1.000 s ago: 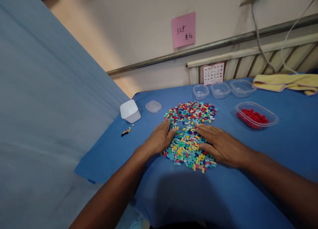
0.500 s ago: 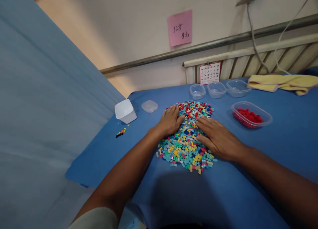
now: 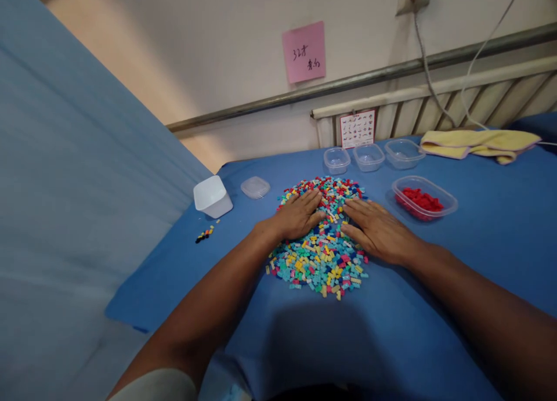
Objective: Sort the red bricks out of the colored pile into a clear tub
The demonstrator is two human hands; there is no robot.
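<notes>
A wide heap of small coloured bricks (image 3: pixel 319 262) in red, yellow, teal and blue lies on the blue tablecloth (image 3: pixel 391 331). My left hand (image 3: pixel 298 216) rests flat on the heap's left part, fingers stretched out and holding nothing. My right hand (image 3: pixel 376 230) lies flat on the heap's right part, fingers spread, also holding nothing. The two hands are close together, with a narrow strip of bricks showing between them.
A clear tub of red bricks (image 3: pixel 423 198) sits right of the heap. Three empty clear tubs (image 3: pixel 368 156) stand in a row behind it. A white cup (image 3: pixel 213 196), a clear lid (image 3: pixel 255 187) and a few loose bricks (image 3: pixel 204 234) lie left. A yellow cloth (image 3: pixel 478 143) lies far right.
My left hand has slid forward from the heap's near left edge onto its far part. My right hand stays flat on the bricks. The view has shifted a little to the right.
</notes>
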